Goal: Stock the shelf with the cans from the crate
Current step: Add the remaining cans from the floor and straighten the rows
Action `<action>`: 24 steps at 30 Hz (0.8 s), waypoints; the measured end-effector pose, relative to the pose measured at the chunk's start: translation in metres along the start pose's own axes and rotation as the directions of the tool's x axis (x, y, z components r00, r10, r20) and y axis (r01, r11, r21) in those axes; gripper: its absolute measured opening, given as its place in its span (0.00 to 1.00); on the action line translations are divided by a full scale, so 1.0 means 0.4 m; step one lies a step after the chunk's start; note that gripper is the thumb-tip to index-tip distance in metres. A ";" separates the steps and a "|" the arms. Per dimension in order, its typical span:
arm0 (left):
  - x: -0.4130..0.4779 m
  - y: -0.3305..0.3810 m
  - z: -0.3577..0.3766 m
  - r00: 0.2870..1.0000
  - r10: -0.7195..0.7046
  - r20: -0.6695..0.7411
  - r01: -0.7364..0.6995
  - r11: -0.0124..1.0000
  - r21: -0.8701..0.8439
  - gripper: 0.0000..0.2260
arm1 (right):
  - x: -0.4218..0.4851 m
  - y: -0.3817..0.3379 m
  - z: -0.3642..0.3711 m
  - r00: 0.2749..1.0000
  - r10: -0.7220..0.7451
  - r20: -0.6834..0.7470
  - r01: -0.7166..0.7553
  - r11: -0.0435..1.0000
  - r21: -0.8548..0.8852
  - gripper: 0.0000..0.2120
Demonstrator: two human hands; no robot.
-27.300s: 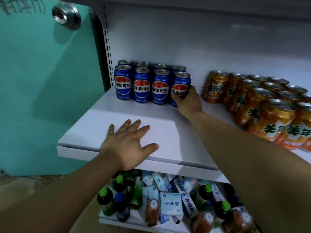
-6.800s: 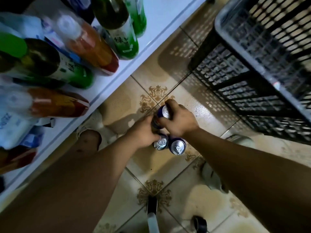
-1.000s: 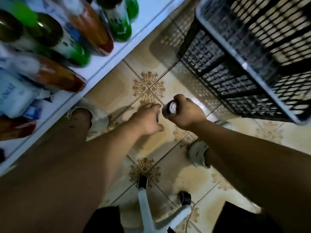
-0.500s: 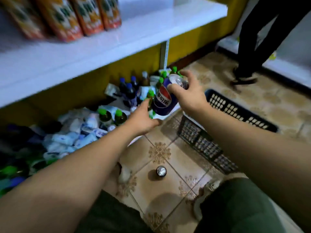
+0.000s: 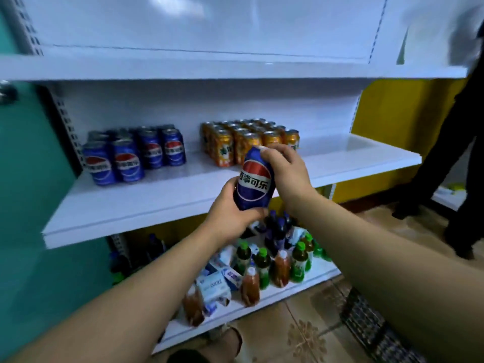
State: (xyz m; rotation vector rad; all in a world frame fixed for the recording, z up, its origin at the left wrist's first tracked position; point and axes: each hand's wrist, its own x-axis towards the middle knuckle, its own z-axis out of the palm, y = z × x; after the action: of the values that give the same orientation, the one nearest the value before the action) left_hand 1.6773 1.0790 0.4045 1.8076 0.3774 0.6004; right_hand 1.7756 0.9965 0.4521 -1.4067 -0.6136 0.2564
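Both hands (image 5: 230, 213) grip glossy blue cylindrical can (image 5: 254, 183)

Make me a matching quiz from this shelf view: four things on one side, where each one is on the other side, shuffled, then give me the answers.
Things
1. blue Pepsi can
2. orange cans
3. green-capped bottles
4. black crate

Places
A. on the tiled floor, lower right
B. standing on the lowest shelf
C. grouped toward the back of the middle shelf
D. gripped by the left hand at its base and the right hand at its top

Pairs: 1-D, 2-C, 3-B, 4-A
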 end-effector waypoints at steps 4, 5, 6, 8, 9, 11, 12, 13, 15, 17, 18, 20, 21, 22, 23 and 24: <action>-0.022 0.005 -0.123 0.985 0.008 -0.172 0.001 0.998 0.055 0.28 | -0.003 -0.013 0.123 0.982 -0.017 0.187 0.024 0.999 -0.034 0.25; -0.022 0.002 -0.154 0.979 0.002 -0.203 0.010 0.998 0.061 0.28 | -0.003 -0.014 0.154 0.974 -0.024 0.225 0.044 0.996 -0.083 0.30; -0.022 -0.001 -0.181 0.976 -0.008 -0.217 0.023 0.997 0.069 0.28 | -0.003 -0.016 0.181 0.967 -0.026 0.252 0.061 0.989 -0.134 0.34; -0.021 -0.011 -0.233 0.975 -0.025 -0.220 0.047 0.995 0.093 0.30 | 0.001 -0.023 0.231 0.961 -0.028 0.276 0.077 0.983 -0.166 0.37; -0.020 -0.015 -0.253 0.976 -0.036 -0.216 0.061 0.992 0.111 0.31 | 0.004 -0.025 0.250 0.958 -0.033 0.285 0.081 0.984 -0.159 0.37; -0.014 -0.026 -0.295 0.976 -0.043 -0.213 0.077 0.985 0.153 0.32 | 0.017 -0.025 0.289 0.952 -0.038 0.303 0.085 0.986 -0.144 0.36; -0.010 -0.031 -0.316 0.976 -0.041 -0.213 0.079 0.982 0.172 0.32 | 0.027 -0.021 0.309 0.949 -0.038 0.312 0.084 0.987 -0.137 0.34; -0.004 -0.039 -0.336 0.976 -0.039 -0.214 0.083 0.976 0.200 0.32 | 0.035 -0.016 0.325 0.945 -0.041 0.323 0.088 0.988 -0.131 0.33; 0.008 -0.060 -0.377 0.977 -0.053 -0.205 0.106 0.960 0.258 0.33 | 0.050 -0.002 0.353 0.938 -0.051 0.343 0.102 0.986 -0.132 0.31; 0.025 -0.091 -0.420 0.977 -0.100 -0.191 0.159 0.932 0.327 0.33 | 0.070 0.017 0.376 0.937 -0.049 0.347 0.104 0.984 -0.144 0.33; 0.034 -0.110 -0.441 0.972 -0.136 -0.193 0.201 0.905 0.375 0.32 | 0.081 0.028 0.386 0.937 -0.043 0.346 0.099 0.984 -0.147 0.33; 0.053 -0.152 -0.486 0.954 -0.203 -0.220 0.289 0.820 0.495 0.30 | 0.101 0.050 0.404 0.938 -0.033 0.344 0.093 0.983 -0.159 0.34; 0.062 -0.174 -0.508 0.945 -0.227 -0.233 0.323 0.751 0.576 0.30 | 0.111 0.063 0.412 0.938 -0.027 0.345 0.091 0.981 -0.169 0.35; 0.071 -0.197 -0.531 0.939 -0.245 -0.242 0.345 0.660 0.667 0.30 | 0.123 0.077 0.422 0.937 -0.024 0.350 0.090 0.980 -0.175 0.35; 0.080 -0.218 -0.552 0.934 -0.257 -0.248 0.352 0.556 0.753 0.30 | 0.134 0.089 0.430 0.934 -0.022 0.356 0.091 0.980 -0.178 0.35; 0.087 -0.234 -0.568 0.932 -0.261 -0.250 0.348 0.459 0.818 0.30 | 0.143 0.100 0.438 0.932 -0.022 0.362 0.094 0.979 -0.182 0.34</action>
State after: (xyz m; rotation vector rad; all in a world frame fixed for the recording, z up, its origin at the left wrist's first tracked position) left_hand 1.5794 1.3052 0.3757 2.5681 1.2210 0.2093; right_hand 1.7351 1.1798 0.4348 -1.5416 -1.0034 0.4206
